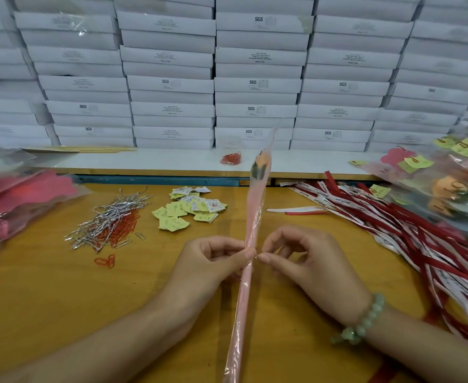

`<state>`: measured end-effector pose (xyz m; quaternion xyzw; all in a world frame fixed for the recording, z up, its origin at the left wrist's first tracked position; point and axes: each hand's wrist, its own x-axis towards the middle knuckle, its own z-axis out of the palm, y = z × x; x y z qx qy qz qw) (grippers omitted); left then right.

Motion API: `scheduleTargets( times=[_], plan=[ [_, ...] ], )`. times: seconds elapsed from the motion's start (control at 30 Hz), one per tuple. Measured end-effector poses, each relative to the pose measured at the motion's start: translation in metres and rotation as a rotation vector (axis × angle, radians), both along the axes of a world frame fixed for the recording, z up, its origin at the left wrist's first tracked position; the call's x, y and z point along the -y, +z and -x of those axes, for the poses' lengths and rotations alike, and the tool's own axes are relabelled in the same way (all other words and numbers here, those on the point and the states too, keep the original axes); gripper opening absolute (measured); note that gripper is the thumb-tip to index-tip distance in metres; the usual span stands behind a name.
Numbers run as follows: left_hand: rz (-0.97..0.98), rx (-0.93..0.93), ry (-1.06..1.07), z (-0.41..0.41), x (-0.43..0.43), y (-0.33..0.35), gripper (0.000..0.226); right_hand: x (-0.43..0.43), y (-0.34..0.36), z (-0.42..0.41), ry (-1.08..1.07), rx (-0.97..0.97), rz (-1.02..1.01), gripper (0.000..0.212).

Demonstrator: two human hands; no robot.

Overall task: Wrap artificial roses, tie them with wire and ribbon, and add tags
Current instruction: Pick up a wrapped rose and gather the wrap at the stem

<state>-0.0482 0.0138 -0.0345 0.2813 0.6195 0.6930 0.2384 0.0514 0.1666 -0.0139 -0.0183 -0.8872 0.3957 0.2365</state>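
The wrapped rose (250, 225) runs from the bottom middle of the frame up and away over the table (47, 294), with its flower end at upper middle. Both hands meet on it at mid-frame. The left hand (213, 261) has a closed grip, thumb and fingers pinching the gathered sleeve. The right hand (307, 258) pinches thumb to forefinger just beside the sleeve, probably on the wire (258, 255), though that is too thin to be sure of.

This looks like the tying step. The left grip should keep the sleeve bunched tight while the right twists, so the tie bites without tearing the film.

Beyond the hands lie the spare wire ties (108, 217) at left, the tags (188, 208) in the middle and the ribbons (393, 217) at right. White boxes (172, 84) are stacked behind.
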Motion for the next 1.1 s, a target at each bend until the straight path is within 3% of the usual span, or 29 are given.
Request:
scheduleTargets(
  times=[0.13, 0.23, 0.33, 0.4, 0.57, 0.67, 0.83, 0.93, 1.1],
  plan=[
    [0.001, 0.001, -0.007, 0.002, 0.001, -0.001, 0.027, -0.001, 0.000, -0.005, -0.041, 0.012, -0.353, 0.007],
    [-0.012, 0.010, -0.016, 0.003, 0.001, -0.002, 0.028, -0.001, 0.001, -0.005, -0.053, 0.041, -0.432, 0.015],
    [-0.013, 0.007, -0.026, 0.003, 0.001, -0.003, 0.027, 0.002, -0.001, -0.005, -0.069, 0.069, -0.442, 0.009],
    [-0.019, 0.006, -0.027, 0.003, 0.001, -0.002, 0.027, 0.004, -0.003, -0.004, -0.051, 0.095, -0.348, 0.006],
    [-0.065, 0.018, -0.052, 0.002, 0.001, -0.001, 0.027, 0.010, -0.002, -0.001, 0.096, 0.218, 0.313, 0.013],
    [-0.049, 0.008, -0.044, 0.002, 0.000, 0.000, 0.036, 0.012, -0.002, -0.002, 0.112, 0.323, 0.514, 0.018],
    [-0.030, 0.000, -0.018, 0.002, -0.001, -0.003, 0.032, 0.017, 0.001, -0.003, 0.142, 0.386, 0.619, 0.016],
    [0.001, -0.030, 0.028, 0.002, -0.001, -0.004, 0.042, 0.021, 0.003, -0.004, 0.130, 0.415, 0.639, 0.022],
    [-0.002, -0.044, 0.055, 0.003, -0.002, -0.005, 0.041, 0.021, 0.006, -0.006, 0.150, 0.453, 0.529, 0.026]
  ],
)
